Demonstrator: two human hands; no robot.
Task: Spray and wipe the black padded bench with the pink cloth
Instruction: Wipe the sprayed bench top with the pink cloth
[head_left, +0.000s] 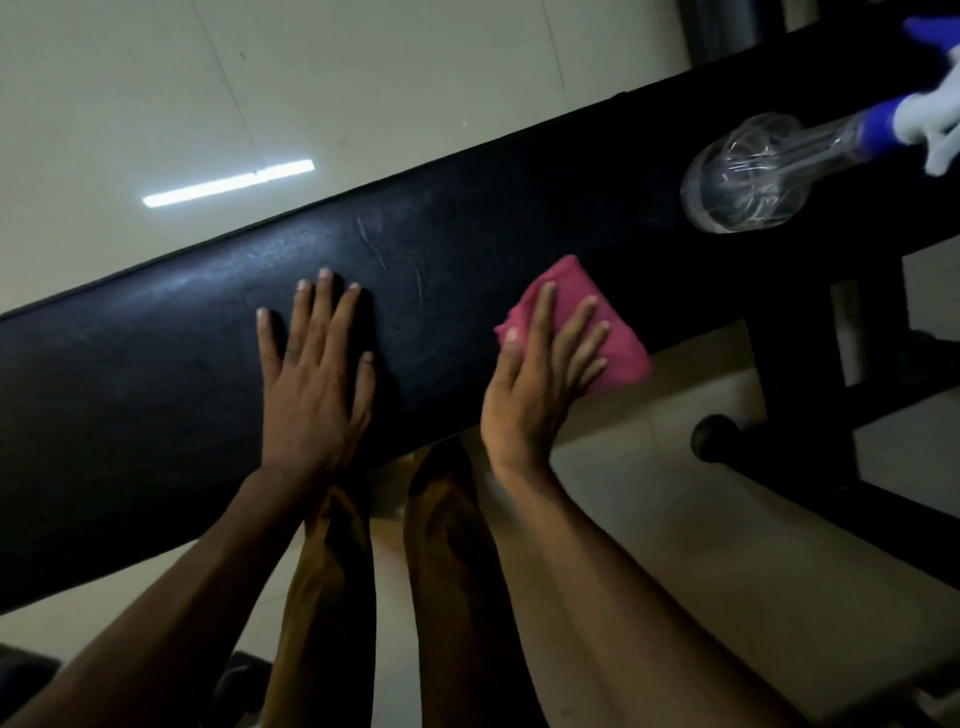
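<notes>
Now both hands flat on bench (156, 374) — left hand (311, 374) fingers spread, right hand (540, 379) fingers straight, pressing pink cloth (618, 343).

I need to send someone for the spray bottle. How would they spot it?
Find the long black padded bench. The spray bottle stands on it past the pink cloth: clear plastic, blue collar, white trigger, the only see-through thing there.

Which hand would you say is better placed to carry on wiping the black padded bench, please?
The right hand: its straight fingers already press the folded pink cloth onto the black padded bench. The left hand lies flat on bare padding, holding nothing, apparently bracing.
</notes>
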